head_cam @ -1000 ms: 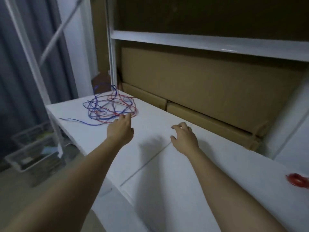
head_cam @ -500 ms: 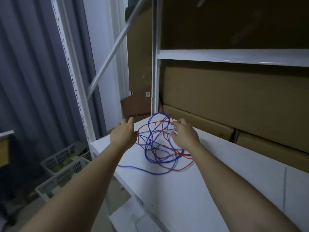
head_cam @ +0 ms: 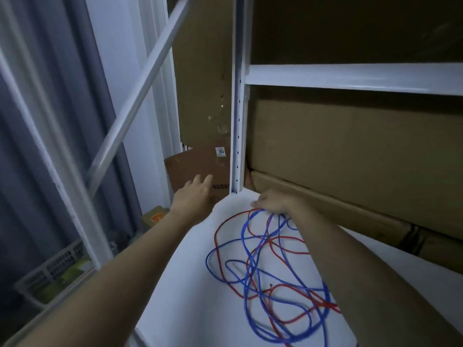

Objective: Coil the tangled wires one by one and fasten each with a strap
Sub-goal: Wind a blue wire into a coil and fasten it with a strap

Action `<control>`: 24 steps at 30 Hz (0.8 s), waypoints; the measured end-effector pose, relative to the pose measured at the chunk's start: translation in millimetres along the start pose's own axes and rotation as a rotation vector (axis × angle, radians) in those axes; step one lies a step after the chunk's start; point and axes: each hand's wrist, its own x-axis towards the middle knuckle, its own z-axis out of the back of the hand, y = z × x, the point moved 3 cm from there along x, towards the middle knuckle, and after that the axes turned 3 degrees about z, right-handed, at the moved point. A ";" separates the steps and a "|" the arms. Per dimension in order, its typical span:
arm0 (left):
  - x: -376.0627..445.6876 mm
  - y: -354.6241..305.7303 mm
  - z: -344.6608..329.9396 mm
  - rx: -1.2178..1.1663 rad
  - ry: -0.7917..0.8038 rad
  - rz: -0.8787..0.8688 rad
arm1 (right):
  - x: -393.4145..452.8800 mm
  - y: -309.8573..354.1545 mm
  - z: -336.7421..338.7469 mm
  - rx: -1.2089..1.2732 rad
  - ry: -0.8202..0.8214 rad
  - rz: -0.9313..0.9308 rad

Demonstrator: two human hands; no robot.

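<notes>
A tangle of blue and red wires (head_cam: 250,276) lies spread on the white shelf board (head_cam: 190,284). My right hand (head_cam: 275,202) sits at the far end of the tangle near the back corner. Its fingers curl down over the loops, which gather under it. My left hand (head_cam: 198,194) reaches past the board's left corner with straight fingers, against a brown cardboard sheet (head_cam: 198,164). It holds nothing. No strap is in view.
A white perforated rack post (head_cam: 236,121) rises at the back corner. Large cardboard boxes (head_cam: 350,151) fill the space behind the board. A diagonal brace (head_cam: 140,81) and a curtain stand to the left. Plastic baskets (head_cam: 57,269) sit on the floor below.
The view has closed in on the wires. My right hand has moved to the tangle's far end and curled over it. My left hand has gone past the corner to the cardboard.
</notes>
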 end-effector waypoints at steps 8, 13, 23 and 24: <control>49.0 -43.4 -80.8 -0.135 0.242 -0.305 | -30.2 -61.5 -20.4 -0.418 0.130 -0.160; 53.5 -76.7 -114.8 -0.178 0.434 -0.432 | -64.6 -85.2 -31.9 -0.261 -0.263 -0.122; 37.7 -108.6 -83.7 -0.912 0.684 -0.551 | -111.4 -46.1 0.9 0.113 -0.903 -0.124; 36.1 -112.9 -75.1 -0.957 0.683 -0.591 | -115.6 -40.5 3.7 0.130 -0.936 -0.116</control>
